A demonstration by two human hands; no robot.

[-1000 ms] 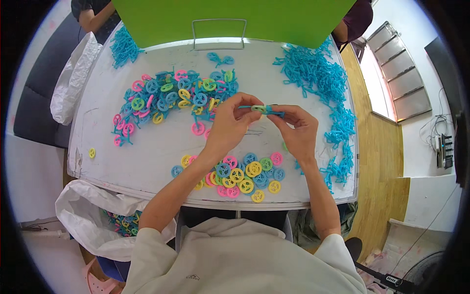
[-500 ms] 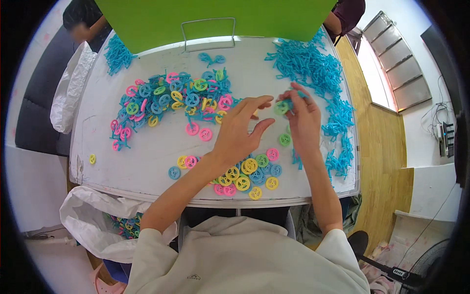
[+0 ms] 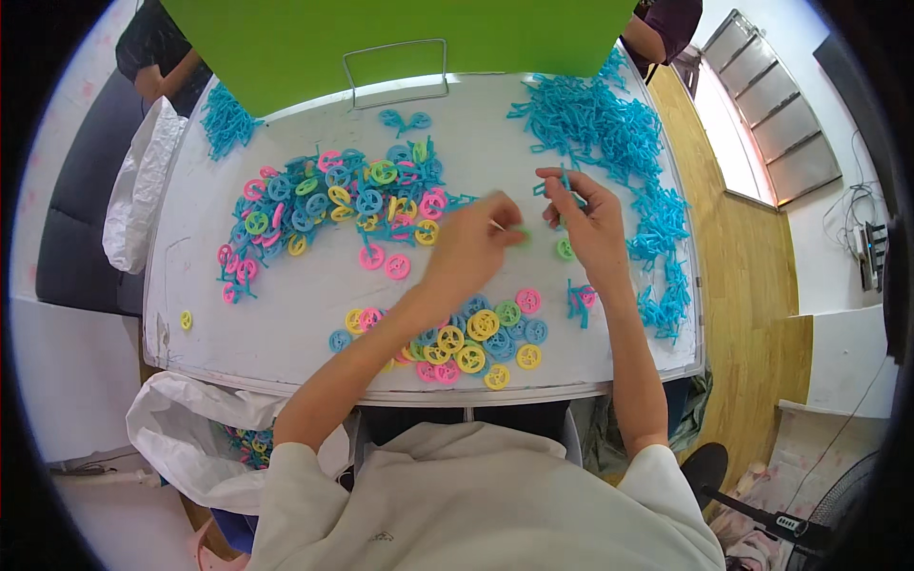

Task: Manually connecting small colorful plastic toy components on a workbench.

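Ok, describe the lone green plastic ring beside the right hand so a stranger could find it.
On the white table, look right of centre, just left of the right hand. The small green plastic ring lies alone there, away from the mixed ring pile nearer the person.

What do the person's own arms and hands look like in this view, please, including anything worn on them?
Both forearms are bare. The left hand and right hand wear no gloves; no rings or watch are visible. Short, loose cream-white sleeves of a plain top cover only the upper arms.
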